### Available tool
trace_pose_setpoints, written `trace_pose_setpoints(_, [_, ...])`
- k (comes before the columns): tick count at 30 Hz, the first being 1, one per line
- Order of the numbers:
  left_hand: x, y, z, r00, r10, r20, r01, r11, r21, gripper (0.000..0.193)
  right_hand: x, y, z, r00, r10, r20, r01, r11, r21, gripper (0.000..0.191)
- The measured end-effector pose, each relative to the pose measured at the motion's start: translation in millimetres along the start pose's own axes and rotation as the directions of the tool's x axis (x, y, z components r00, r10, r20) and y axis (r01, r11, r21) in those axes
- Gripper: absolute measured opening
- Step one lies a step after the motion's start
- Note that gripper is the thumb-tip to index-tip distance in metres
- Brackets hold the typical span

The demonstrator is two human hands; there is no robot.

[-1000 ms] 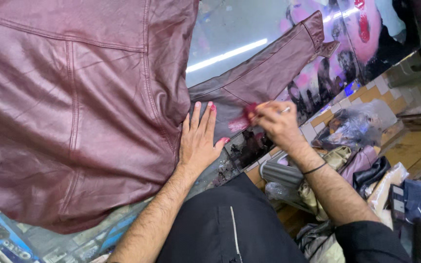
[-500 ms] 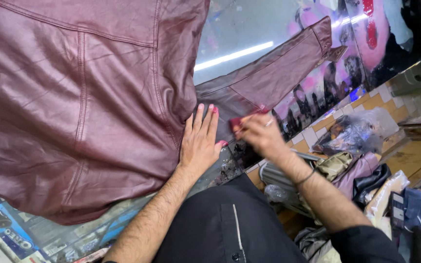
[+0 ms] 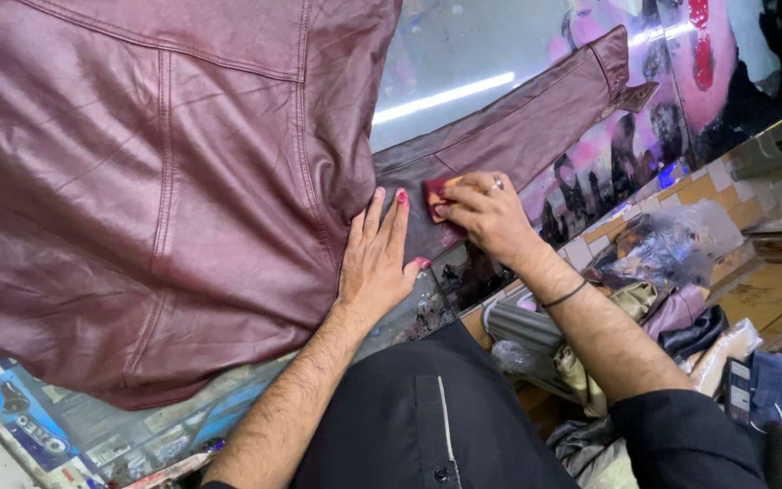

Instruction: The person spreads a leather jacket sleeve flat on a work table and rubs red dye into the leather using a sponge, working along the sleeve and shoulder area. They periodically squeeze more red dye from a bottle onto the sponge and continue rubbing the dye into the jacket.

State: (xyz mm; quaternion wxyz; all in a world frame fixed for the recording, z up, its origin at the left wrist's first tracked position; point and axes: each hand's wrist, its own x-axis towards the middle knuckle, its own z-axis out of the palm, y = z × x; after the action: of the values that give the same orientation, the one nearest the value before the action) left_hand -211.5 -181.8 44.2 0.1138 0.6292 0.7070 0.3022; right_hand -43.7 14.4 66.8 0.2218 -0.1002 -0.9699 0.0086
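Maroon leather jacket (image 3: 156, 190), spread over glass-topped counter (image 3: 463, 63), sleeve toward far right corner: pinned by flat, open-fingered left hand (image 3: 375, 263); right hand (image 3: 491, 213) pinching small red pad (image 3: 433, 195); short, even strokes advised.

A cramped leather repair workshop: a maroon leather jacket (image 3: 138, 181) spread on a glass-topped worktable (image 3: 463, 72), bagged garments (image 3: 672, 263) heaped beside its right edge.
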Motion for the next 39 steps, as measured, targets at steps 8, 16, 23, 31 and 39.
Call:
trace_pose_setpoints(8, [0.2, -0.1, -2.3, 1.000, 0.000, 0.001, 0.000, 1.000, 0.008, 0.106, -22.7, -19.6, -28.1, 0.994, 0.111, -0.001, -0.110, 0.990, -0.090, 0.020])
trace_pose_setpoints(16, [5.8, 10.5, -2.3, 0.997, -0.038, 0.073, 0.022, 0.977, 0.213, 0.102, -37.8, -28.6, -26.1, 0.994, 0.109, -0.009, -0.110, 0.990, -0.091, 0.021])
trace_pose_setpoints(23, [0.5, 5.3, -5.4, 0.997, -0.071, 0.017, 0.066, 0.972, 0.226, 0.109, -20.2, -28.8, -4.3, 0.963, 0.234, -0.134, -0.241, 0.970, -0.034, 0.021])
trace_pose_setpoints(31, [-1.0, -2.2, -3.5, 0.996, -0.093, 0.001, 0.093, 0.993, 0.074, 0.121, 9.8, -30.3, 11.3, 0.993, 0.077, -0.094, -0.071, 0.995, 0.072, 0.023])
trace_pose_setpoints(39, [0.3, -3.4, -1.6, 0.990, -0.140, 0.023, 0.138, 0.988, 0.068, 0.126, 33.2, -45.4, 21.6, 0.964, 0.254, -0.083, -0.263, 0.957, -0.119, 0.018])
